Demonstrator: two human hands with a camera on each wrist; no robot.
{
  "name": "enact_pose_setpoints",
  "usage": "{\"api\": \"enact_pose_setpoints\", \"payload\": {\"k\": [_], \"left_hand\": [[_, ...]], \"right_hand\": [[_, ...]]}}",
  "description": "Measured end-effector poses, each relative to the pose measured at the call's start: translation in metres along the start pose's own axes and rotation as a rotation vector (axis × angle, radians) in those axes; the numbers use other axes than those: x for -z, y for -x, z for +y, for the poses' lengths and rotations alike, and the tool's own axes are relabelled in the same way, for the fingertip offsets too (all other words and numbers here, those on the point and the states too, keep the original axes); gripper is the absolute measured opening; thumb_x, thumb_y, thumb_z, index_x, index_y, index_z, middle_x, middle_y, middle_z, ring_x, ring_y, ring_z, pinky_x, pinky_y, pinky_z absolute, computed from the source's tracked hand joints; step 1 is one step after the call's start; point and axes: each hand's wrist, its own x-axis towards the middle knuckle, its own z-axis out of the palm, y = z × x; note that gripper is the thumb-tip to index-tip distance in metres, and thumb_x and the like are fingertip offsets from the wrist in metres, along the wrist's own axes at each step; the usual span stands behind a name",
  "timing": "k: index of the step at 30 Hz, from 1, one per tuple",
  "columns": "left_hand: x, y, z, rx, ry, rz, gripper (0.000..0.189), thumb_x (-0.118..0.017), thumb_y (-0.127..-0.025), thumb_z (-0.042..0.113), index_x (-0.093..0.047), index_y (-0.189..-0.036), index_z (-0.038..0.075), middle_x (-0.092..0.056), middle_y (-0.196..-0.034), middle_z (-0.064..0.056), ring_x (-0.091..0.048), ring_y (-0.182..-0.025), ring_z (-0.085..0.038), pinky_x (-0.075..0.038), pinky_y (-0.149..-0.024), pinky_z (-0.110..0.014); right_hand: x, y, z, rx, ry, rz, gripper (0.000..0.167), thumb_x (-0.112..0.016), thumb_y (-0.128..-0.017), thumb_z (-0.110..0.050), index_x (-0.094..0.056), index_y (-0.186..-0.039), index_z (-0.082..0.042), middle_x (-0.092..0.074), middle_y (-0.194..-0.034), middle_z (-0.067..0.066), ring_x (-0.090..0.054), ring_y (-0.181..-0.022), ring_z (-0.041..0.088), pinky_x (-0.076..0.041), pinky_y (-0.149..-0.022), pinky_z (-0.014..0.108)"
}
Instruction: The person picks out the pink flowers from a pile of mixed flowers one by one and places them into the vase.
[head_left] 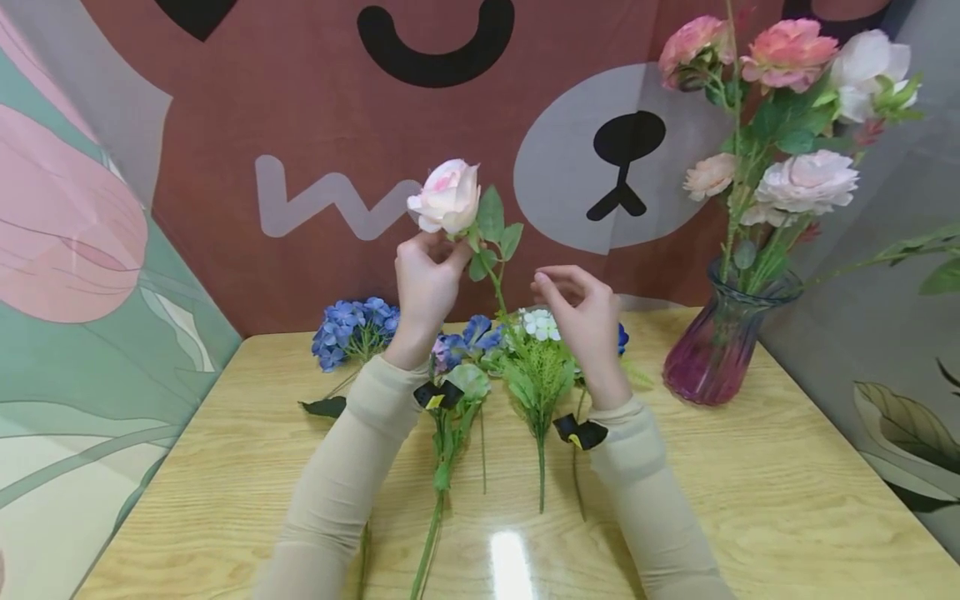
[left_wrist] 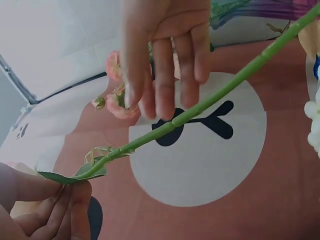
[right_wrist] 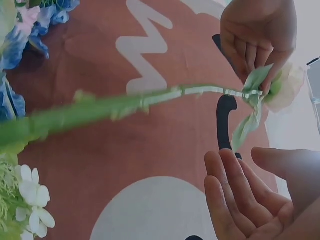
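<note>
A pale pink rose (head_left: 447, 198) is held up over the table, its long green stem (left_wrist: 200, 106) slanting down toward the other flowers. My left hand (head_left: 427, 279) pinches that stem just below the bloom, beside a few green leaves (head_left: 491, 217). To the right of the stem, my right hand (head_left: 581, 308) is raised with nothing in it, its fingers loosely bent. In the right wrist view, the right hand (right_wrist: 250, 195) has its palm turned toward the rose's leaves (right_wrist: 247, 125), apart from them.
On the wooden table (head_left: 247, 467) lie blue hydrangeas (head_left: 352, 329), a white-flowered green sprig (head_left: 540, 375) and several other stems. A pink-purple glass vase (head_left: 708, 358) with pink and white flowers stands at the right. Behind hangs a brown printed cloth (head_left: 337, 108).
</note>
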Motion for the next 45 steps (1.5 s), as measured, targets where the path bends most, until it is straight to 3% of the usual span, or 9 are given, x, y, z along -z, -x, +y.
{"api": "enact_pose_setpoints", "payload": {"k": [4, 7, 11, 17, 24, 34, 45], "left_hand": [[-0.007, 0.004, -0.003, 0.017, 0.025, -0.005, 0.018, -0.067, -0.083, 0.013, -0.074, -0.099, 0.006, -0.073, -0.085, -0.013, -0.068, -0.071, -0.015, -0.05, -0.061, -0.026], [-0.011, 0.007, -0.005, 0.026, 0.048, -0.007, 0.018, -0.067, -0.084, 0.013, -0.074, -0.1, 0.006, -0.073, -0.085, -0.013, -0.068, -0.071, -0.014, -0.05, -0.062, -0.026], [-0.014, 0.009, -0.007, 0.043, 0.086, -0.002, 0.018, -0.067, -0.084, 0.013, -0.074, -0.1, 0.006, -0.073, -0.084, -0.012, -0.067, -0.072, -0.013, -0.052, -0.064, -0.028], [-0.017, 0.012, -0.008, 0.07, 0.156, -0.008, 0.018, -0.067, -0.086, 0.013, -0.073, -0.101, 0.005, -0.073, -0.086, -0.012, -0.069, -0.076, -0.015, -0.055, -0.07, -0.033], [-0.02, 0.015, -0.008, 0.076, 0.145, 0.001, 0.017, -0.066, -0.085, 0.01, -0.073, -0.1, 0.004, -0.073, -0.084, -0.015, -0.069, -0.075, -0.016, -0.056, -0.071, -0.036], [-0.021, 0.016, -0.011, 0.076, 0.157, -0.013, 0.017, -0.066, -0.087, 0.013, -0.073, -0.101, 0.006, -0.072, -0.085, -0.015, -0.07, -0.076, -0.017, -0.055, -0.075, -0.044], [-0.021, 0.017, -0.012, 0.096, 0.143, 0.0, 0.017, -0.067, -0.086, 0.013, -0.073, -0.101, 0.005, -0.072, -0.086, -0.014, -0.07, -0.079, -0.017, -0.054, -0.069, -0.029]], "right_hand": [[-0.004, -0.004, 0.02, 0.025, 0.028, -0.022, 0.024, -0.063, -0.091, -0.027, -0.071, -0.106, -0.01, -0.074, -0.093, 0.01, -0.07, -0.075, 0.008, -0.053, -0.065, 0.019], [-0.007, -0.007, 0.035, 0.033, 0.053, -0.026, 0.028, -0.064, -0.089, -0.038, -0.072, -0.105, -0.016, -0.074, -0.09, 0.002, -0.068, -0.073, 0.003, -0.05, -0.06, 0.021], [-0.007, -0.007, 0.033, 0.029, 0.087, -0.041, 0.032, -0.065, -0.087, -0.044, -0.072, -0.104, -0.019, -0.074, -0.086, 0.0, -0.068, -0.073, 0.01, -0.045, -0.054, 0.023], [-0.008, -0.005, 0.033, 0.014, 0.092, -0.086, 0.031, -0.066, -0.087, -0.041, -0.072, -0.106, -0.018, -0.074, -0.088, 0.0, -0.069, -0.075, 0.014, -0.049, -0.058, 0.025], [-0.009, -0.003, 0.03, 0.007, 0.134, -0.11, 0.032, -0.069, -0.085, -0.041, -0.073, -0.106, -0.018, -0.074, -0.091, 0.001, -0.069, -0.076, 0.012, -0.05, -0.059, 0.026], [-0.01, -0.003, 0.031, 0.021, 0.168, -0.116, 0.032, -0.07, -0.084, -0.038, -0.075, -0.103, -0.012, -0.074, -0.081, 0.005, -0.063, -0.061, 0.009, -0.043, -0.048, 0.023], [-0.01, -0.003, 0.03, 0.012, 0.177, -0.119, 0.027, -0.07, -0.084, -0.037, -0.076, -0.101, -0.017, -0.074, -0.085, 0.004, -0.066, -0.065, 0.016, -0.044, -0.05, 0.024]]}}
